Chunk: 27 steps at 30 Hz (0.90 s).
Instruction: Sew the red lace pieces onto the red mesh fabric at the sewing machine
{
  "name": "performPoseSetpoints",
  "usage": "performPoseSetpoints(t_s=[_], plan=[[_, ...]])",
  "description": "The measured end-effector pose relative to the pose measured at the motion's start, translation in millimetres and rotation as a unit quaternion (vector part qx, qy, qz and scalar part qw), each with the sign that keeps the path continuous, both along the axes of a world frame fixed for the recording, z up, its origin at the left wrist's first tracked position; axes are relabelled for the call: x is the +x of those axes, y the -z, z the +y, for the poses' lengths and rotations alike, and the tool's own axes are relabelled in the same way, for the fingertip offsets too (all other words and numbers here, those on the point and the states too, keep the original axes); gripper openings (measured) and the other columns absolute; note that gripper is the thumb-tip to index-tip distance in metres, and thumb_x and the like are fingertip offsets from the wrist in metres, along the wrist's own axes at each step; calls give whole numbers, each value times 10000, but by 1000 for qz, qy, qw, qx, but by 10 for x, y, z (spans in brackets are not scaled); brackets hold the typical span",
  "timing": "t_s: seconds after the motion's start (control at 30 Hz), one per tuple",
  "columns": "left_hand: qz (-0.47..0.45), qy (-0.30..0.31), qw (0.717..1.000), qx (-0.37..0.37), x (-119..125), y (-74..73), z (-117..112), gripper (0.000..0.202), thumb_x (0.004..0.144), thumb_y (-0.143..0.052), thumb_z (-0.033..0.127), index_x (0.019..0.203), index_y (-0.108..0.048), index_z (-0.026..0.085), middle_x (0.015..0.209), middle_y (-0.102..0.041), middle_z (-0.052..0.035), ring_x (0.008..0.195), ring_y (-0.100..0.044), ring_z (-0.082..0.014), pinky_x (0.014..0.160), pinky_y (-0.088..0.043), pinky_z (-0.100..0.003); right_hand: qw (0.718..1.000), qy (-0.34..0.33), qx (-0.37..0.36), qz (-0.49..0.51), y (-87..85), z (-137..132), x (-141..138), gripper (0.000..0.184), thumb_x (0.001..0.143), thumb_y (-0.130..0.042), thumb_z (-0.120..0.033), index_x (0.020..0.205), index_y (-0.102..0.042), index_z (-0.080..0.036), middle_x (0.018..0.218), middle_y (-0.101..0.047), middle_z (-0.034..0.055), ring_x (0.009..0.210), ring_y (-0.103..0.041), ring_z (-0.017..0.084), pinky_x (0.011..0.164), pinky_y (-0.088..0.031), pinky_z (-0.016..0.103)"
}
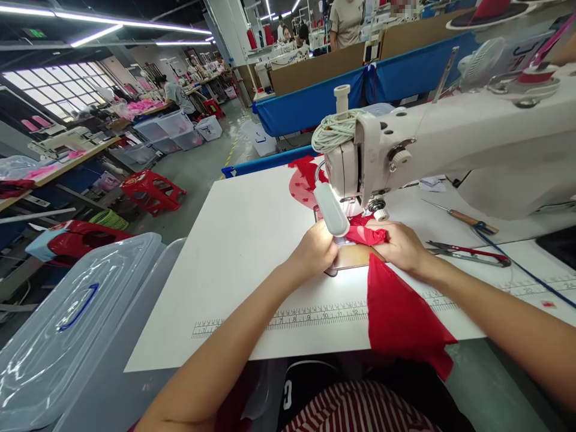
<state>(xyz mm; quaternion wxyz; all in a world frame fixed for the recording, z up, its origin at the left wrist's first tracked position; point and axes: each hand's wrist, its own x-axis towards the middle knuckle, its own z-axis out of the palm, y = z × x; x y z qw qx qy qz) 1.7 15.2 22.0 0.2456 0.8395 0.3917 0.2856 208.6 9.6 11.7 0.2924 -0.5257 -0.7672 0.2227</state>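
Observation:
A white sewing machine (450,138) stands on a white table (243,252). Red fabric (400,318) runs from under the needle area, across the table and over the front edge. My left hand (315,249) rests by the needle plate under the small lamp (330,209), fingers curled down on the cloth. My right hand (400,243) pinches the bunched red fabric just right of the presser foot. More red fabric (306,177) lies behind the machine.
Red-handled scissors (468,252) and a wooden-handled awl (468,219) lie right of my right hand. A clear plastic bin lid (67,324) sits at my left. Red stools (150,189), bins and other workers fill the aisle beyond.

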Motion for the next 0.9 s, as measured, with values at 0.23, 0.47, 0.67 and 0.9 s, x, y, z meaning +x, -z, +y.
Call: performPoseSetpoints(t_s=[0.23, 0.47, 0.67, 0.9], plan=[[53, -43, 998, -5, 113, -12, 8, 107, 810, -512, 113, 748, -481, 195, 810, -554, -18, 774, -571, -184, 749, -522, -347, 999, 6, 28, 16, 28, 1, -3, 322, 805, -434, -424, 558, -380, -225, 618, -545, 14, 573, -470, 157, 514, -321, 267], [37, 3, 998, -49, 142, 12, 125, 147, 829, -481, 108, 705, -494, 186, 773, -554, -3, 750, -558, -162, 738, -499, -313, 993, -11, 101, 55, 134, 15, 17, 224, 806, -478, -310, 599, -491, -226, 662, -583, 20, 623, -535, 170, 584, -401, 275], [20, 36, 995, -94, 72, -86, 264, 176, 800, -432, 81, 727, -562, 175, 707, -550, 1, 683, -521, -145, 659, -465, -274, 973, 46, 202, 102, 140, -23, 55, 128, 776, -541, -185, 877, -605, -232, 902, -664, 63, 789, -631, 207, 689, -488, 301], [-3, 26, 991, -128, 99, -52, 281, 193, 741, -410, 55, 719, -571, 158, 683, -550, -3, 657, -500, -132, 627, -440, -260, 973, 37, 225, 41, 147, -67, 129, 251, 765, -426, -45, 837, -580, -230, 829, -690, 37, 649, -630, 173, 624, -470, 284]])
